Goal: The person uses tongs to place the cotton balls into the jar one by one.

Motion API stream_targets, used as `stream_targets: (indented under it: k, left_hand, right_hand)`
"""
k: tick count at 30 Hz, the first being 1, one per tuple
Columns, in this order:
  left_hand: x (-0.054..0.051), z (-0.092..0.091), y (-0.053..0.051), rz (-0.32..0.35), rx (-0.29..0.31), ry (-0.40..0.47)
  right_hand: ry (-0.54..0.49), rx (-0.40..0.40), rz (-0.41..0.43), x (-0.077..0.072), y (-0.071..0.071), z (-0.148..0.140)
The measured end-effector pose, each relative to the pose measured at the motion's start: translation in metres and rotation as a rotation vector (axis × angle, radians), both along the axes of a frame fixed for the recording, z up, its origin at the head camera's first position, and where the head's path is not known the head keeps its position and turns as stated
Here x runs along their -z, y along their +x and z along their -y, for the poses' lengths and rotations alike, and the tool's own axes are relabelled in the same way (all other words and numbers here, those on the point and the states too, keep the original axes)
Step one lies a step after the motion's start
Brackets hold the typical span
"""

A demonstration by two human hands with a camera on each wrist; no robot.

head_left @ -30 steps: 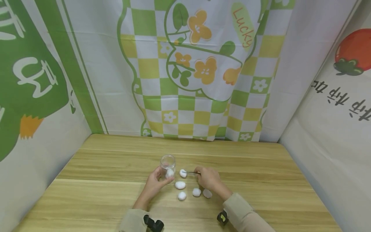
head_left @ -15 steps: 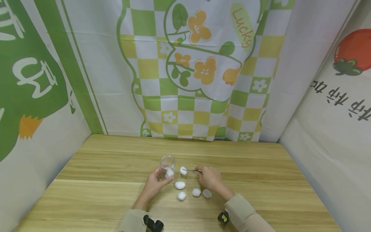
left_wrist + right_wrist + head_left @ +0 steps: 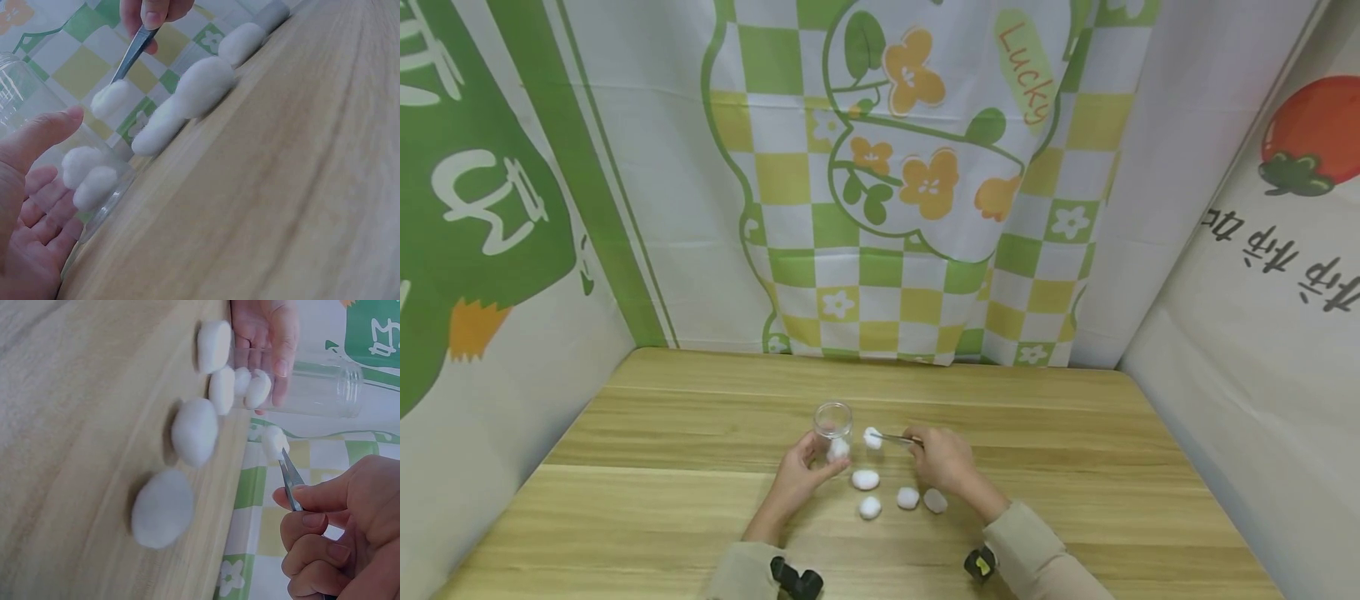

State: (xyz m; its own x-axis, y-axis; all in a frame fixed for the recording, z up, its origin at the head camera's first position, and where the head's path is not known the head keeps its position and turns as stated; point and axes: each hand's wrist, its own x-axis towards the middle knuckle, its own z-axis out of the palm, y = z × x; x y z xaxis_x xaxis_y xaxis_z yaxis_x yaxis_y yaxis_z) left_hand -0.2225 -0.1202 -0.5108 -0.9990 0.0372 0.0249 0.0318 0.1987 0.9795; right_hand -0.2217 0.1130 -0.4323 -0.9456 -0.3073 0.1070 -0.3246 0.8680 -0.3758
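The hands are apart from each other. The right hand point(image 3: 943, 457) pinches metal tweezers point(image 3: 292, 484) between thumb and fingers, well back from the tips, which likely gives fine control and leaves the tips in plain sight. The tips grip one white cotton ball point(image 3: 273, 442) by its side, clear of the table point(image 3: 700, 517) and just beside the jar, apart from it.

The left hand point(image 3: 803, 472) curls thumb and fingers round the lower part of a clear jar point(image 3: 312, 387), probably to steady it while leaving its lidless mouth uncovered. The jar seems to stand upright, with two cotton balls point(image 3: 97, 187) inside at the bottom.

Four loose cotton balls point(image 3: 866, 479) lie spaced out nearer the person, presumably for easy picking. Beyond hangs a checkered, flowered curtain point(image 3: 880, 268).
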Motion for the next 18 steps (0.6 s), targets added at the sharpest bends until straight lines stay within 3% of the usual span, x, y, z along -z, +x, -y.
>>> stream_targets:
  k: [8, 18]
  left_hand:
    - [0.0, 0.0, 0.0, 0.001, 0.008, -0.011]
    - [-0.001, 0.0, 0.002, -0.012, 0.009, -0.003]
  right_hand:
    - [-0.028, -0.01, -0.063, -0.007, 0.0, -0.001]
    - [-0.003, 0.013, -0.065, -0.013, -0.001, -0.001]
